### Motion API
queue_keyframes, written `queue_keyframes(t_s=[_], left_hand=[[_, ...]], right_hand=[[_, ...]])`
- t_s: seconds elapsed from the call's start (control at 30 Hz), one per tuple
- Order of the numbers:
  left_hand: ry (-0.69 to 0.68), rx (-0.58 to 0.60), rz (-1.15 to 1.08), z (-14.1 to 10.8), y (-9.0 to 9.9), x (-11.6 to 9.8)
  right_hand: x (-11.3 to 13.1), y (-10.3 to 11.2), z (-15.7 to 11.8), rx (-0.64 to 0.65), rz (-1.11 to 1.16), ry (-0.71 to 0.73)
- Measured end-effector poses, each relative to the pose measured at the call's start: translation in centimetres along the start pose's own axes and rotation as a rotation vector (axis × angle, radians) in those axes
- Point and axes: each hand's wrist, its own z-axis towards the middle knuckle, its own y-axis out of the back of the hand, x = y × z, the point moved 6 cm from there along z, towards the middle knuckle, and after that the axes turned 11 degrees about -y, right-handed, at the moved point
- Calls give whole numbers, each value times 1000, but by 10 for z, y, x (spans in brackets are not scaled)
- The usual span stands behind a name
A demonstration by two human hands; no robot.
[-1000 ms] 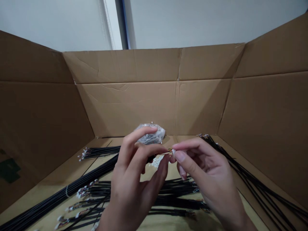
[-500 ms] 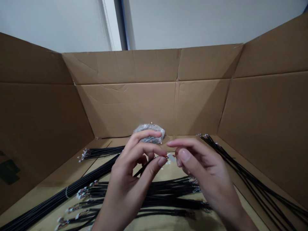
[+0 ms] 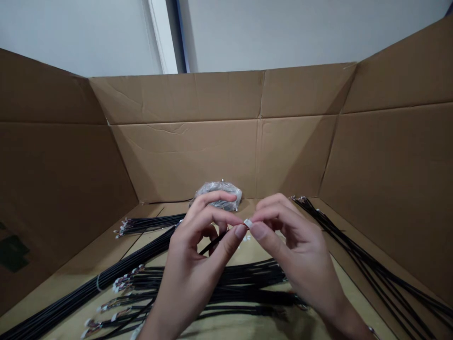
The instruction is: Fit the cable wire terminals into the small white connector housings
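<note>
My left hand (image 3: 198, 250) pinches the end of a black cable (image 3: 213, 243) between thumb and forefinger, where thin coloured wires come out. A small white connector (image 3: 247, 223) sits at the wire ends, between the fingertips of both hands. Thumb and forefinger of my right hand (image 3: 297, 245) are closed on this connector from the right. The far side of the connector and its pins are too small to make out. Below the hands lie rows of black cables (image 3: 247, 297) with white connectors (image 3: 122, 283) at their left ends.
A tied bundle of long black cables (image 3: 106, 274) runs along the left, with shorter cables (image 3: 152, 224) behind it. More cables (image 3: 368, 257) lie at the right. A clear plastic bag (image 3: 217, 191) rests by the back. Cardboard walls (image 3: 198, 160) stand on three sides.
My right hand has moved left, and its fingertips have closed on the white connector. My left hand keeps its pinch on the cable end, shifted slightly right.
</note>
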Motion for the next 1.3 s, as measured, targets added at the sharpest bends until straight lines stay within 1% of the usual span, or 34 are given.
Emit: queue_keyframes(t_s=[0.2,0.33,0.4,0.6,0.67,0.73,0.83,0.93,1.0,1.07,1.2,1.3], left_hand=[[-93,39,141,0,1,0],[-228,56,299,-1,0,-5],[-271,60,344,-1,-1,-8],[-273,72,326,-1,-1,-15],[-285,70,342,-1,0,-17],[-279,85,353,0,-2,-16],[-259,95,321,0,-4,-13],[-222,8,230,-3,-1,-11],[-180,-64,158,-6,3,-9],[-133,-109,108,-9,5,-8],[-28,-112,87,-11,0,-7],[5,-125,77,-10,-5,-8]], right_hand=[[-2,0,2,-44,-48,-2],[-5,3,3,-68,-35,-31],[-5,3,4,-69,-30,-34],[0,-2,2,-8,-51,-22],[2,0,1,-29,-56,-2],[3,4,1,-62,-59,12],[3,6,1,-70,-44,0],[2,8,3,-82,-23,-15],[2,10,4,-98,-1,-21],[1,12,5,-105,34,-32],[2,13,7,-81,93,-66],[4,15,7,-65,109,-69]])
